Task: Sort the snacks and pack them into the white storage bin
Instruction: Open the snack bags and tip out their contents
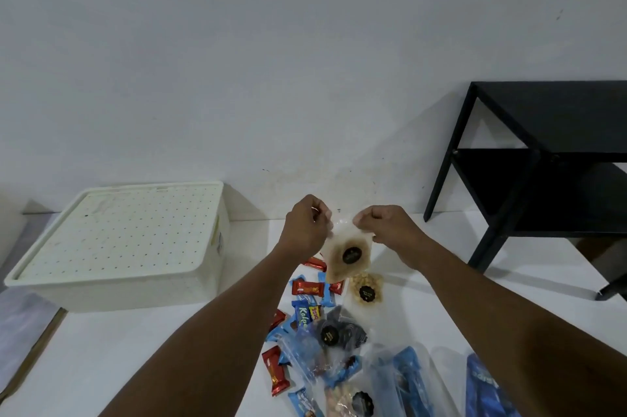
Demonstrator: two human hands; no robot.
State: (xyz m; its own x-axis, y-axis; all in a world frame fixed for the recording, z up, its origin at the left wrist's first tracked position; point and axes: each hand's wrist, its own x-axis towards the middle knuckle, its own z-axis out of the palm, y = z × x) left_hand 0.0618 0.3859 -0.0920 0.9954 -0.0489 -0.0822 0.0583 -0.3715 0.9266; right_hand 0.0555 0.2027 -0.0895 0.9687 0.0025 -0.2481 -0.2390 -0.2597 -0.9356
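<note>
Snack pouch (pixel 336 257) in left hand (pixel 307 223), right hand (pixel 386 230); blue "Kale" wrapper (pixel 303 315) near.

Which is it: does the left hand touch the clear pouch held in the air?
Touching. The head view shows the left hand pinching the clear pouch at its upper corner; the right hand pinches the other corner.

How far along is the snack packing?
Done: nothing visibly; the white storage bin has its lid on, inside hidden. In hand: left hand and right hand pinch a raised clear pouch. Left: red bars, blue wafers and other pouches lie loose, unsorted.
</note>
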